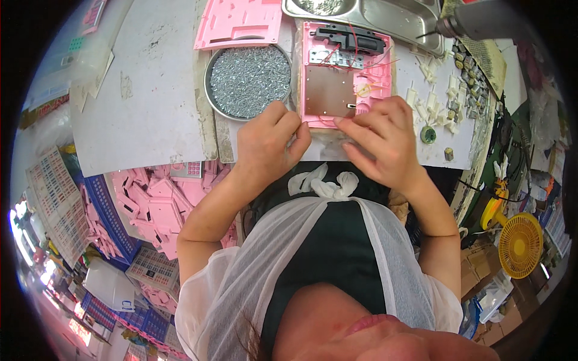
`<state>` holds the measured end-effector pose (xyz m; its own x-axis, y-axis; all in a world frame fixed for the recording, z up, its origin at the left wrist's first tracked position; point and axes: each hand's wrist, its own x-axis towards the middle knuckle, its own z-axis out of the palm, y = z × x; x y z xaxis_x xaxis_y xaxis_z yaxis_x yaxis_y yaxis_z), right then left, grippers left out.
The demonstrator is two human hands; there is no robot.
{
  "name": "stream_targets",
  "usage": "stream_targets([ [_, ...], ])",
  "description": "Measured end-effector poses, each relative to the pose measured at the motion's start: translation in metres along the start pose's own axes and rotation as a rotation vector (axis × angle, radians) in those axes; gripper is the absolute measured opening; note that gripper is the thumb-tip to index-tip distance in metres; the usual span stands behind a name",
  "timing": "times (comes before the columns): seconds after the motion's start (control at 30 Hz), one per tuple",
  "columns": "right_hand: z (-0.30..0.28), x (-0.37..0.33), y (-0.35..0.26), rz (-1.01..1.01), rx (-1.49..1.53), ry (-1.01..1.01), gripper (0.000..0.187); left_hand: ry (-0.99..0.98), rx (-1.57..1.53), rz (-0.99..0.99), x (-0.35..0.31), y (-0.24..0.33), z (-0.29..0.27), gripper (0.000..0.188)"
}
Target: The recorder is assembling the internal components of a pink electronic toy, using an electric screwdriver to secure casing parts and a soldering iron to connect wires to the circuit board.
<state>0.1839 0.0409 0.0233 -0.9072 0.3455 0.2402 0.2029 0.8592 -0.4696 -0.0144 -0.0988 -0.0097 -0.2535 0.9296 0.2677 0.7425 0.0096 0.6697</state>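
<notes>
A pink plastic casing point(378, 78) lies open in front of me. A brown circuit board point(330, 90), a black plastic module point(349, 40), a metal strip and thin red and yellow wires sit inside it. My left hand point(268, 137) is at the casing's lower left corner, thumb and fingers drawn together in a pinch; whatever lies between the tips is hidden. My right hand point(385, 141) reaches over the lower right part. Its index fingertip touches the bottom edge near a thin red wire, and the thumb stands apart below, with nothing visible between them.
Left of the casing stands a round metal bowl of small screws point(250, 81), with a pink casing panel point(238, 24) behind it. A steel tray point(391, 18) and a screwdriver tip point(436, 31) are at the back. White plastic parts point(424, 102) lie right; a yellow fan point(521, 245) stands lower right.
</notes>
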Motion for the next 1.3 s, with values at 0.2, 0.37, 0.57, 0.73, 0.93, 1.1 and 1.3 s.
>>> stream_targets([
  [0.2, 0.044, 0.015, -0.031, 0.035, -0.067, 0.131, 0.025, -0.39, 0.185, -0.089, -0.032, 0.016, 0.003, 0.013],
  [0.37, 0.055, 0.014, -0.026, 0.063, -0.099, 0.155, 0.024, -0.473, 0.056, 0.026, -0.021, 0.014, -0.021, 0.018],
  [0.57, 0.035, 0.02, -0.027, 0.048, -0.051, 0.05, 0.026, -0.243, -0.167, 0.068, 0.004, -0.01, -0.011, 0.023],
  [0.73, -0.027, 0.075, 0.01, -0.01, 0.169, 0.15, 0.015, -0.331, -0.125, 0.121, 0.01, -0.015, -0.016, 0.019],
  [0.93, -0.069, 0.264, 0.132, 0.14, -0.043, 0.271, 0.023, -0.4, -0.103, 0.132, 0.019, -0.013, -0.019, 0.017],
  [1.1, -0.078, 0.397, 0.236, 0.057, -0.404, 0.619, 0.014, -0.435, -0.125, 0.153, 0.024, -0.014, -0.019, 0.017],
  [1.3, -0.071, 0.432, 0.234, 0.148, -0.548, 0.634, 0.015, -0.406, -0.163, 0.136, 0.024, -0.013, -0.018, 0.016],
])
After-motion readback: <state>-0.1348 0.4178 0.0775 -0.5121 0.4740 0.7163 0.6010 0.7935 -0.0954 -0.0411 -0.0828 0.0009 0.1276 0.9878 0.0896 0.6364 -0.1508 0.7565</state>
